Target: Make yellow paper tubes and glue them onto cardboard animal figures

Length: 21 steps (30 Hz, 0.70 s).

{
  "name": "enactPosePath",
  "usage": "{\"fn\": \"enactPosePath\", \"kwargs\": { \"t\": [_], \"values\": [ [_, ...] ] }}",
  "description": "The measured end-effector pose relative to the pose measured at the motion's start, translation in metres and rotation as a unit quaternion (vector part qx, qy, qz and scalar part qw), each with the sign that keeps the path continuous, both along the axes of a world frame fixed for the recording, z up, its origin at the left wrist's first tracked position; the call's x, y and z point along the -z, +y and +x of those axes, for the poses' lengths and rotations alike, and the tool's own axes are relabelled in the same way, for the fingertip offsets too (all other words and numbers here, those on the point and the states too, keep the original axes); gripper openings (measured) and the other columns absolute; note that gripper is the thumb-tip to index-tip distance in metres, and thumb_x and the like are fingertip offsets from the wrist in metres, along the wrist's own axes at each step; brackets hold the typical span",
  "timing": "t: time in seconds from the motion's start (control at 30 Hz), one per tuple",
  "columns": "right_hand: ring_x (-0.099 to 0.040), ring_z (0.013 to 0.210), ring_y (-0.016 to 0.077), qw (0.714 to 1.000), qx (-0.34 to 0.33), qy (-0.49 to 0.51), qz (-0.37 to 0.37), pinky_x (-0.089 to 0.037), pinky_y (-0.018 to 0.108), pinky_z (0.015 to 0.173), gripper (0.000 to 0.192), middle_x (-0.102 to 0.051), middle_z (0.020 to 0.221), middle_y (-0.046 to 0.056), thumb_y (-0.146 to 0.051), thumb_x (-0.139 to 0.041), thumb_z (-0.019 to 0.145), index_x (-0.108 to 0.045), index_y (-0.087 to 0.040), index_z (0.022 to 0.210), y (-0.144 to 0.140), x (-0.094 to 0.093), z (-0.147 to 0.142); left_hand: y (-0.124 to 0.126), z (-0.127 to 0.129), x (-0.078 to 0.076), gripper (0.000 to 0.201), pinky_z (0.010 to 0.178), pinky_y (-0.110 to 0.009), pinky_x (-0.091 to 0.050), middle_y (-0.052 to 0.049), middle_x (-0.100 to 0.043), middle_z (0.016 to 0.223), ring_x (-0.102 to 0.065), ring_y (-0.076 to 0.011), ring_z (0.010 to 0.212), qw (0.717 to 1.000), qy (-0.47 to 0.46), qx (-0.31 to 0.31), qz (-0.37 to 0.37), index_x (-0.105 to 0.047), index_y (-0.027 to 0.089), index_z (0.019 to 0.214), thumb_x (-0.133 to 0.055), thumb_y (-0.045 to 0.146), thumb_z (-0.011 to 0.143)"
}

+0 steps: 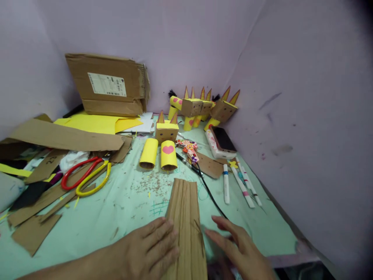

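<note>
A long strip of creased brown cardboard point(186, 225) lies on the mint-green table cover point(116, 217), running from the near edge toward the middle. My left hand point(151, 249) lies flat with its fingers pressed against the strip's left edge. My right hand point(239, 247) hovers just to the right of the strip, fingers spread, holding nothing. Beyond the strip lie two yellow paper tubes point(159, 153), one bearing a pink heart, below a small cardboard head with pointed ears point(166, 130).
Red and yellow scissors point(86, 175) lie on cardboard scraps at left. Several markers point(240, 182), a patterned glue gun point(189, 149) with black cord and a phone point(221, 142) lie right. Finished yellow cardboard figures point(204, 107) stand in the corner; a flattened box point(107, 83) leans on the wall.
</note>
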State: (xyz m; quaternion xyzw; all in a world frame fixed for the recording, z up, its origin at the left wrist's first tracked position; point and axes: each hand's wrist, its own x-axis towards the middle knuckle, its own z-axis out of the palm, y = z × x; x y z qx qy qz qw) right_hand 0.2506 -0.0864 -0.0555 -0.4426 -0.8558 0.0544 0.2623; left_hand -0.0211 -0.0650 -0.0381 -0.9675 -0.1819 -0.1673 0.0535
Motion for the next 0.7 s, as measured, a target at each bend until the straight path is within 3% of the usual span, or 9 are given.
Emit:
{"fn": "enactPosePath", "kwargs": {
  "t": [0.07,0.17,0.5,0.7],
  "values": [
    [-0.059,0.108,0.0206,0.988,-0.086,-0.081,0.095,-0.052,0.036,0.086,0.035,-0.063,0.118,0.006,-0.015,-0.045,0.087,-0.057,-0.027,0.118,0.008,-0.001,0.0,0.0,0.002,-0.002,0.034,0.096,-0.043,-0.045,-0.012,-0.064,0.116,-0.056,-0.0265,0.111,1.0,0.018,0.02,0.017,-0.057,0.009,0.115,-0.04,0.018,0.087],
    [-0.059,0.108,0.0198,0.966,-0.168,-0.135,0.144,-0.051,0.038,0.088,0.028,-0.066,0.113,0.0,-0.024,-0.042,0.092,-0.058,-0.026,0.115,0.015,0.001,-0.014,0.001,0.004,-0.007,0.034,0.096,-0.041,-0.046,-0.012,-0.065,0.115,-0.058,-0.026,0.109,0.998,0.053,0.033,0.017,-0.058,0.008,0.114,-0.038,0.016,0.088],
    [-0.062,0.103,0.0185,0.967,-0.124,-0.146,0.165,-0.052,0.035,0.081,0.032,-0.066,0.114,-0.001,-0.026,-0.033,0.095,-0.061,-0.022,0.11,0.016,0.004,-0.028,0.003,0.0,0.002,0.04,0.093,-0.04,-0.048,-0.011,-0.064,0.116,-0.059,-0.0264,0.108,0.998,0.052,0.043,-0.009,-0.055,0.009,0.119,-0.036,0.025,0.088],
    [-0.06,0.107,0.017,0.972,-0.134,-0.121,0.15,-0.043,0.033,0.098,0.03,-0.066,0.115,-0.002,-0.028,-0.035,0.095,-0.062,-0.019,0.105,0.014,0.006,-0.026,0.001,0.006,0.003,0.036,0.091,-0.037,-0.048,-0.01,-0.069,0.108,-0.062,-0.0229,0.1,0.999,0.018,0.029,-0.01,-0.058,0.01,0.114,-0.038,0.02,0.086]
  ]
}}
